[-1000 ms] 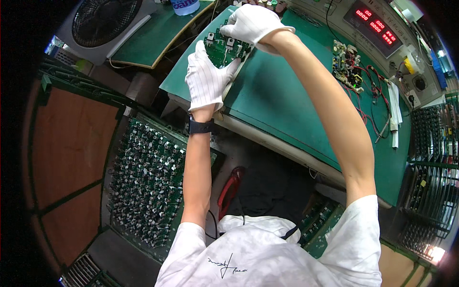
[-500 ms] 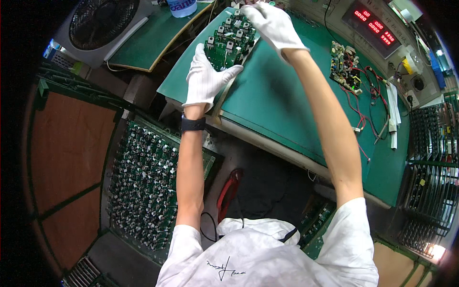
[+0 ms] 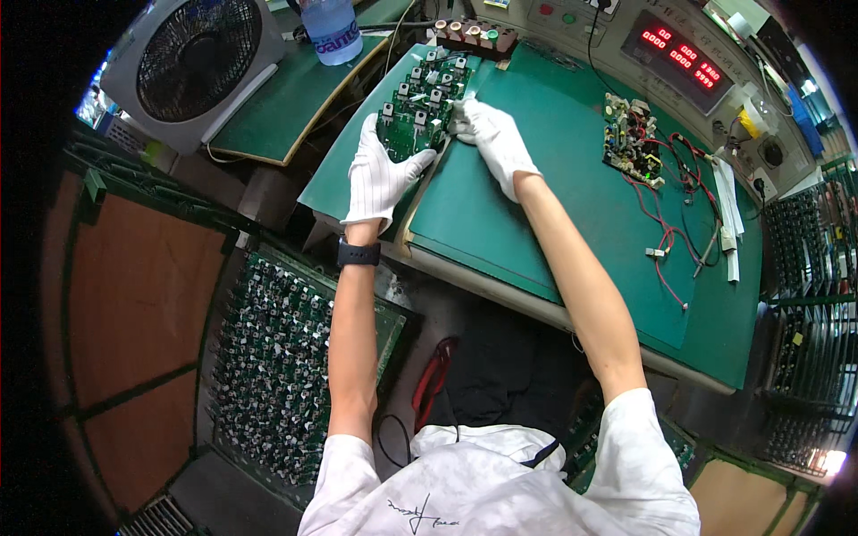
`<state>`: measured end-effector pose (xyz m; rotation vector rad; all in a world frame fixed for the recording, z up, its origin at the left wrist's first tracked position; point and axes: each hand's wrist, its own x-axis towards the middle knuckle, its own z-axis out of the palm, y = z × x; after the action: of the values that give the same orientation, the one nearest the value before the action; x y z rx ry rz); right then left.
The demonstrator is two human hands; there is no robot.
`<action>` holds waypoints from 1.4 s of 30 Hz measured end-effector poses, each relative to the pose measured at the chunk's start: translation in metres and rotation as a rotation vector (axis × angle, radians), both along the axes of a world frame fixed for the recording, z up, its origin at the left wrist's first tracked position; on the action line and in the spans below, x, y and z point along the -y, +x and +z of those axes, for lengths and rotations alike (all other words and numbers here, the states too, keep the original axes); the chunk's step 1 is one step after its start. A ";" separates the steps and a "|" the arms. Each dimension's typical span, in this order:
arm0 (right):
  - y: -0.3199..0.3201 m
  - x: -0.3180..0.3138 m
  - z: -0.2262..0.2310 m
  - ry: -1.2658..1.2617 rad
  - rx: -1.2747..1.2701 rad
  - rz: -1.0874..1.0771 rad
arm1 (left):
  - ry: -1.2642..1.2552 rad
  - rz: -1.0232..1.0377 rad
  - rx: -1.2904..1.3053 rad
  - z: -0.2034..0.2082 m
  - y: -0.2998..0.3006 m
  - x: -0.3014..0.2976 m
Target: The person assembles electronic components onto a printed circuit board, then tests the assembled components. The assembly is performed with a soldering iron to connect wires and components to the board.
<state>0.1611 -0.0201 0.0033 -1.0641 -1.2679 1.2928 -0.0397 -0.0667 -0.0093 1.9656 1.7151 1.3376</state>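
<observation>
A green circuit board (image 3: 413, 125) set with several upright metal-tabbed components lies at the far left part of the green-topped bench. My left hand (image 3: 380, 179), in a white striped glove, grips its near end, with the thumb on the right edge and the fingers along the left. At the board's right edge is my right hand (image 3: 493, 138), gloved in white too. Its fingers are bent and pressed together close to the components; what they pinch, if anything, is hidden.
Beyond the board stands a brown terminal block (image 3: 475, 37) with coloured knobs. A second wired board (image 3: 633, 138) lies on the right, red leads (image 3: 663, 214) trailing from it. A panel with a red digital display (image 3: 684, 55) rises behind. A tray of packed boards (image 3: 273, 357) sits lower left.
My right hand has come back from the far end of the board to its right edge, uncovering the terminal block. My left hand still holds the near end. The whole view has shifted slightly.
</observation>
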 end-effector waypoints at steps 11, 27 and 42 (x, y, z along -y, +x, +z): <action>-0.002 0.017 0.017 0.269 0.461 0.038 | 0.013 -0.017 0.020 0.003 0.002 0.001; 0.009 0.034 -0.008 0.385 0.343 0.004 | -0.013 -0.023 0.072 -0.001 0.008 -0.002; 0.106 0.271 0.021 0.139 0.113 0.012 | 0.035 0.024 -0.038 -0.001 0.004 0.004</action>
<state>0.2669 -0.2912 0.0242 -1.0437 -1.4294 1.1495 -0.0353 -0.0710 -0.0100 2.0074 1.7497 1.3558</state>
